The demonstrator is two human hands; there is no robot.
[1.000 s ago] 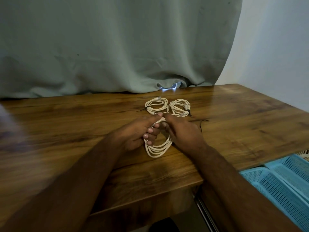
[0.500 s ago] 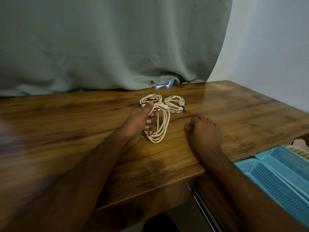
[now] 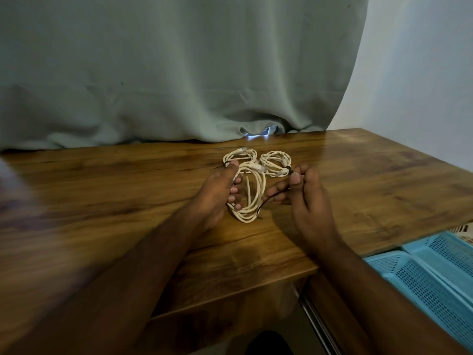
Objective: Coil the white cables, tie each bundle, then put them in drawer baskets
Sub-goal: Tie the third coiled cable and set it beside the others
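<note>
Three white cable coils lie on the wooden table [image 3: 358, 180]. My left hand [image 3: 217, 193] grips the nearest, largest coil [image 3: 252, 196] by its left side and holds it flat on the wood. Behind it lie two smaller coils with dark ties round them: one at the left [image 3: 242, 156], one at the right [image 3: 276, 163]. My right hand [image 3: 304, 190] pinches a thin black tie [image 3: 268, 198] between thumb and fingers, just right of the big coil; the tie's free end hangs down beside the coil's rim.
Light blue perforated drawer baskets [image 3: 419, 275] sit below the table's right front edge, with a cream basket edge [image 3: 463, 229] behind them. A grey-green curtain [image 3: 179, 73] hangs along the table's back edge. A white wall stands at the right.
My right hand, which lay closed on the table to the right, has come back toward the big coil and now holds the black tie. My left hand keeps its grip.
</note>
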